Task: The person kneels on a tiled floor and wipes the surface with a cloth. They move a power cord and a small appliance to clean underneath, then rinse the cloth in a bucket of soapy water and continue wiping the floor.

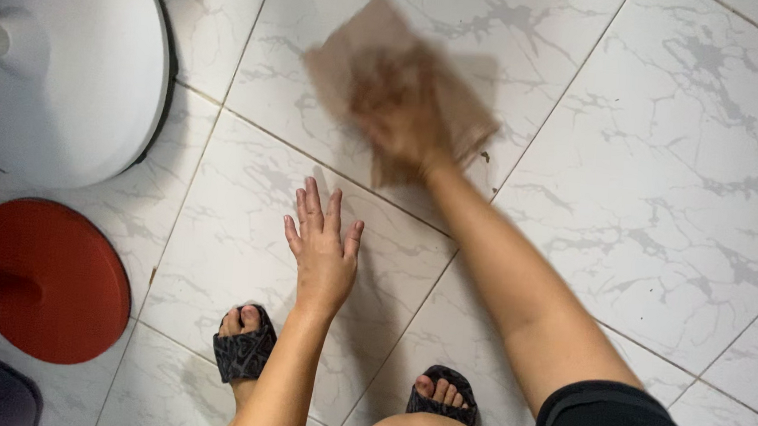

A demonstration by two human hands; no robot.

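At the far left stand a white round base (78, 59) and, below it, a red round base (50, 279). The left hand (323, 254) lies flat on the marble-patterned tile floor (666, 171), arm straight, fingers (313, 204) spread and holding nothing. Two dark sandals (243, 350) show beneath. Further right, the right hand (408, 117) reaches forward on an outstretched arm, pressing a brown cloth (355, 47) onto the floor; blur hides how its fingers grip. The cloth lies spread flat, its long axis running from upper left to lower right.
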